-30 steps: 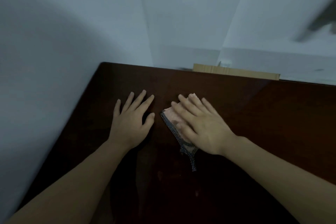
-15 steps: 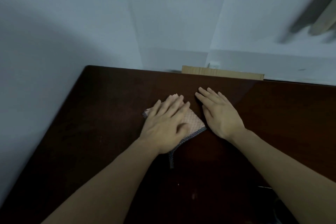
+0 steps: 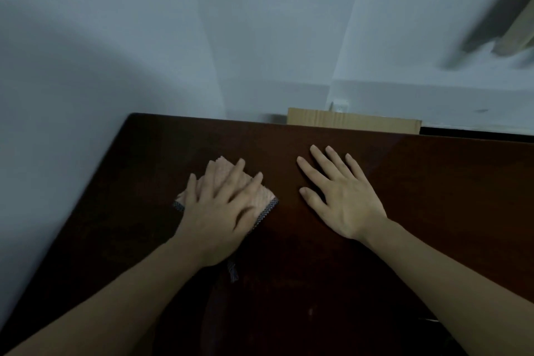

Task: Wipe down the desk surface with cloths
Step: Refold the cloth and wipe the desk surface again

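A dark brown wooden desk (image 3: 419, 196) fills the lower view. A small pink cloth (image 3: 267, 199) with a dark checked border lies flat on it, left of centre. My left hand (image 3: 219, 211) presses down on the cloth with straight, spread fingers and covers most of it. A dark tag of the cloth sticks out below my wrist. My right hand (image 3: 341, 196) rests flat on the bare wood to the right of the cloth, fingers spread, apart from it.
The desk's left edge runs along a pale wall (image 3: 72, 124). A cardboard piece (image 3: 352, 120) stands behind the desk's far edge, with a wall socket (image 3: 339, 106) just above it. A blurred dark object (image 3: 497, 17) shows at the top right.
One second ago my right hand pressed the cloth; my left hand took it over and has slid it to the left. My right hand has moved away from the cloth.
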`<act>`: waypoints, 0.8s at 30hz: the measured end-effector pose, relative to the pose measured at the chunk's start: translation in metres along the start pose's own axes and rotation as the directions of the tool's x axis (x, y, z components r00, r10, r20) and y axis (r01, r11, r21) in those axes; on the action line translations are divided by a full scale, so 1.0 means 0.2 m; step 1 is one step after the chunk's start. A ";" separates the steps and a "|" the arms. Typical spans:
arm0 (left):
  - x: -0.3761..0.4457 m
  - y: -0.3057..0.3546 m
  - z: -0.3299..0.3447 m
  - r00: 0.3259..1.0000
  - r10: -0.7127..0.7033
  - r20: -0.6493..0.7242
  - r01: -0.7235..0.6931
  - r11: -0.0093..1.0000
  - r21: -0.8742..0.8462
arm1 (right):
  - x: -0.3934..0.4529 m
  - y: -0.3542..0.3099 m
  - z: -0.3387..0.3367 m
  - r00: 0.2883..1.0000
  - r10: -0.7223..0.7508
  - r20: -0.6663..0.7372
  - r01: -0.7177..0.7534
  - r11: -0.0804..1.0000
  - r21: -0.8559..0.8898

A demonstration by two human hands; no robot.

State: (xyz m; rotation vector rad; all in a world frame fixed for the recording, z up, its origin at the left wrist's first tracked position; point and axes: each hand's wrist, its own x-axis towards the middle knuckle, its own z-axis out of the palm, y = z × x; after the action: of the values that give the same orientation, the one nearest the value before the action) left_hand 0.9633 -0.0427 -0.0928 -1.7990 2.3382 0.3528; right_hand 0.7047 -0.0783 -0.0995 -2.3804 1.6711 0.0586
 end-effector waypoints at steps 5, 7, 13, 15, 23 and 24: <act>0.22 -0.11 -0.06 0.994 -0.101 -0.039 0.100 0.995 -0.009 | 0.01 0.00 0.00 1.000 0.008 0.018 -0.008 1.000 -0.014; 0.37 -0.13 -0.09 0.979 -0.188 -0.072 0.186 0.982 -0.028 | 0.01 0.00 0.00 1.000 0.006 0.017 -0.006 1.000 -0.017; 0.59 -0.06 -0.11 0.970 -0.208 -0.129 0.195 0.975 -0.106 | 0.01 0.00 0.01 1.000 0.006 0.000 -0.006 1.000 -0.023; 0.55 -0.03 -0.11 0.983 -0.155 -0.096 0.148 0.986 -0.082 | 0.01 0.00 0.01 1.000 0.006 0.005 -0.006 1.000 -0.031; 0.17 -0.17 -0.04 0.991 0.131 -0.011 -0.131 0.991 -0.003 | 0.00 -0.01 0.00 1.000 0.013 0.006 -0.012 0.999 -0.036; 0.21 -0.22 -0.05 0.995 0.101 -0.010 -0.101 0.995 0.002 | 0.00 -0.01 0.00 1.000 0.013 0.008 -0.012 0.999 -0.032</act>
State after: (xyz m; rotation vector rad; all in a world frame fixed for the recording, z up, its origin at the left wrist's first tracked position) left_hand 0.9958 -0.0965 -0.0980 -1.6900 2.4419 0.3564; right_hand 0.7062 -0.0778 -0.0995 -2.3896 1.6941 0.0977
